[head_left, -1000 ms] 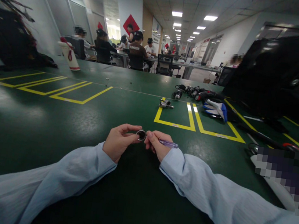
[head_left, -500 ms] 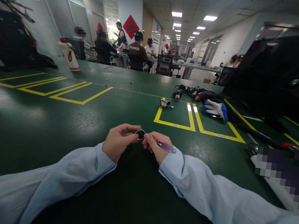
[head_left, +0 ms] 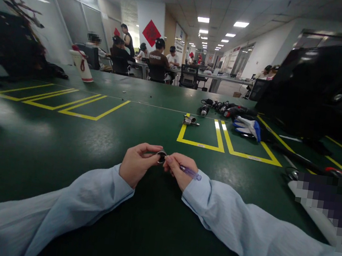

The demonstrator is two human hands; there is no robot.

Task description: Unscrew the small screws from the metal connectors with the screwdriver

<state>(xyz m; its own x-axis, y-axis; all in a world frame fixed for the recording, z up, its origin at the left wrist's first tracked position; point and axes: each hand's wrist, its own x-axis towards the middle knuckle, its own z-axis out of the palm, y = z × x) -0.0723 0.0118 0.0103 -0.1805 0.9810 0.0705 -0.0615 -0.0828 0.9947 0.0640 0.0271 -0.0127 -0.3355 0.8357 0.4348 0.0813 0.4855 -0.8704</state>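
Observation:
My left hand (head_left: 138, 163) pinches a small round metal part (head_left: 161, 156) between thumb and fingers. A silvery rim rings its dark inside, which faces me. My right hand (head_left: 181, 169) is closed round a slim tool with a clear purple handle (head_left: 192, 173); the handle sticks out behind the thumb toward the wrist. Its front end meets the round part's right side, though the fingers hide most of the tip. Both hands are held close together over the green table (head_left: 145, 128). Beyond them, silvery metal parts (head_left: 190, 121) lie on a yellow-taped outline.
Dark metal pieces and cables (head_left: 215, 105) lie in a heap at the back right, beside a blue-and-white glove (head_left: 247, 127). A black monitor (head_left: 321, 77) stands at the right. On the left are a white cup (head_left: 84, 67) and yellow tape outlines (head_left: 79, 116). Several people sit farther back.
The view has shifted slightly, so everything sits a little lower and farther right. The round part appears turned a little, its opening narrower; both hands keep their holds.

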